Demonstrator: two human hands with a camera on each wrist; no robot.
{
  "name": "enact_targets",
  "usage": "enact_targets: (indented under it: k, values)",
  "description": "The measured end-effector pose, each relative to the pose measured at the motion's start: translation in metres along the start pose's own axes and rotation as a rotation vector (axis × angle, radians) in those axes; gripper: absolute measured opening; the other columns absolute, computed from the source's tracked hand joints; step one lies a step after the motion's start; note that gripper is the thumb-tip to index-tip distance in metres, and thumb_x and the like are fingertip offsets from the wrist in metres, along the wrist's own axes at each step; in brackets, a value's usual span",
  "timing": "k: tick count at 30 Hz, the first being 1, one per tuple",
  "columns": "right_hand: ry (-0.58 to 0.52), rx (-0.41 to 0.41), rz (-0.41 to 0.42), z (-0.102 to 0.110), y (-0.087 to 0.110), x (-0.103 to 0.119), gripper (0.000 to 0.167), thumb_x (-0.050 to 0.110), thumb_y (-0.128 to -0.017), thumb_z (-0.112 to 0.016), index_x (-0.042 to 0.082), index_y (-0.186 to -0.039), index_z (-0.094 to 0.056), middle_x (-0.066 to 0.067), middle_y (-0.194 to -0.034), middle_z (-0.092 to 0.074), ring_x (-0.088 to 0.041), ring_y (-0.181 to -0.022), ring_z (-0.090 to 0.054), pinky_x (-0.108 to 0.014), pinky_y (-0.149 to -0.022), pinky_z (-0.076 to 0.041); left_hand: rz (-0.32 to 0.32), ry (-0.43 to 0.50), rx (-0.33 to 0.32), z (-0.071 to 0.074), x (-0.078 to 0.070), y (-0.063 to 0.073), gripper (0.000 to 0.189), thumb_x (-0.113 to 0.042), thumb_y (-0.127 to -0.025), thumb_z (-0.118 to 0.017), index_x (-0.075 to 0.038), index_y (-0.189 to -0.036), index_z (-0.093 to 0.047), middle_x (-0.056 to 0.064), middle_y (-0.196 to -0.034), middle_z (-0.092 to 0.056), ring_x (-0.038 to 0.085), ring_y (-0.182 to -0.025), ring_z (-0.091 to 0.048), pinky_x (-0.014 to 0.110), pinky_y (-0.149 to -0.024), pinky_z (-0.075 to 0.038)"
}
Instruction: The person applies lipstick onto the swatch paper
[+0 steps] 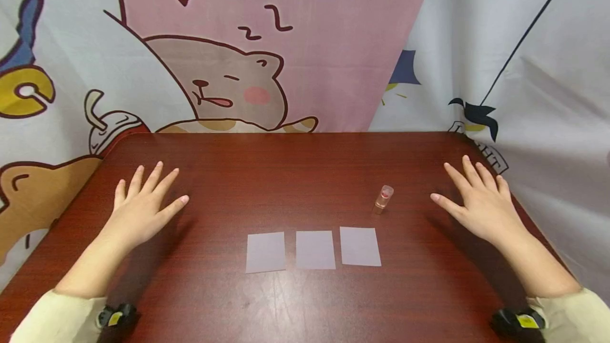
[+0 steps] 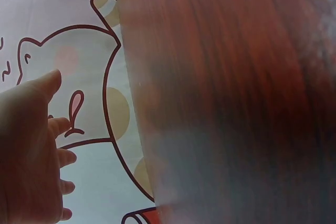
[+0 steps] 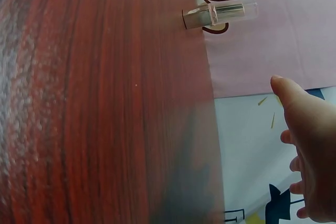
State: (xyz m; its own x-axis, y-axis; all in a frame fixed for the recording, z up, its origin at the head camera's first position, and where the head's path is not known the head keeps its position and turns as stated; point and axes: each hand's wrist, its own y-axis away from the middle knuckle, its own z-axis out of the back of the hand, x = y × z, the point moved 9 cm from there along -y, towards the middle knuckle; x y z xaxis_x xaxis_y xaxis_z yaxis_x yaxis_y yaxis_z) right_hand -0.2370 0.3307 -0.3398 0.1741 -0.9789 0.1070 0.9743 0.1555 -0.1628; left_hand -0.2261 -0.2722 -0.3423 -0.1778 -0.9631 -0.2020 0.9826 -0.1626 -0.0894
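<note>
L hand [image 1: 140,213] was over the L side of the table [image 1: 229,184], palm down, fingers straight & spread wide apart, thumb out toward the middle. R hand [image 1: 488,208] matched it on the R side: palm down, fingers straight & well apart, thumb pointing in. Both looked raised, w/ shadows on the wood to the inner side of each.

Small tube [image 1: 383,199] stood upright on the table, R of centre, btwn the papers & R hand but apart from both. It was see-through up top w/ a reddish bit inside; R hand was the nearer of the two, thumb toward it.

Three whitish papers lay flat in a row nr the middle, small gaps btwn: L paper [image 1: 265,252], turned a bit; mid paper [image 1: 315,250]; R paper [image 1: 360,246], slightly farther fwd. Tube was just past R paper's far R corner.

Table was dark reddish-brown, shiny, w/ a pale glare patch below the papers. Behind it hung a printed cloth [image 1: 333,41], pink & white, w/ a sleeping bear [image 1: 238,83] drawn on. Pale cuffs showed at the bottom corners: L sleeve [image 1: 62,316] & R sleeve [image 1: 576,316], each w/ a black gadget [image 1: 505,322] w/ yellow label beside it.
</note>
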Motion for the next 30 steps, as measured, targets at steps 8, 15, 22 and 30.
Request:
enact_targets:
  k: [8, 15, 22, 30]
  values:
    - [-0.008, -0.011, -0.002, 0.004, 0.003, 0.001, 0.082, 0.059, -0.092, -0.05, 0.01, -0.152, -0.023, -0.027, -0.154, -0.009, -0.047, -0.139, -0.005, -0.07, -0.101, 0.003, 0.003, 0.003, 0.002, -0.001, 0.0, 0.0, 0.074, -0.058, -0.096, -0.042, -0.013, -0.152, -0.024, 0.023, -0.155, -0.011, 0.047, -0.14, 0.006, 0.069, -0.101, 0.01]
    - [-0.011, -0.032, 0.002, 0.008, 0.005, 0.006, 0.081, 0.058, -0.091, -0.051, 0.011, -0.152, -0.024, -0.027, -0.155, -0.009, -0.045, -0.14, -0.004, -0.069, -0.102, 0.005, 0.003, 0.016, -0.01, -0.001, 0.0, 0.0, 0.074, -0.057, -0.096, -0.043, -0.013, -0.152, -0.024, 0.024, -0.155, -0.012, 0.047, -0.14, 0.006, 0.068, -0.102, 0.009]
    - [-0.033, -0.083, 0.014, 0.017, 0.007, 0.016, 0.081, 0.056, -0.091, -0.054, 0.012, -0.152, -0.025, -0.025, -0.155, -0.012, -0.044, -0.14, -0.006, -0.069, -0.102, 0.003, -0.005, 0.037, -0.042, 0.004, -0.006, -0.003, 0.074, -0.058, -0.095, -0.044, -0.014, -0.152, -0.024, 0.022, -0.156, -0.012, 0.044, -0.141, 0.007, 0.066, -0.103, 0.012]
    - [-0.098, -0.141, 0.049, 0.019, 0.012, 0.034, 0.078, 0.051, -0.089, -0.059, 0.011, -0.15, -0.031, -0.024, -0.152, -0.022, -0.041, -0.14, -0.013, -0.066, -0.105, -0.002, -0.028, 0.093, -0.089, 0.006, -0.024, -0.005, 0.073, -0.054, -0.095, -0.048, -0.013, -0.151, -0.027, 0.021, -0.156, -0.015, 0.043, -0.142, 0.004, 0.067, -0.104, 0.007]
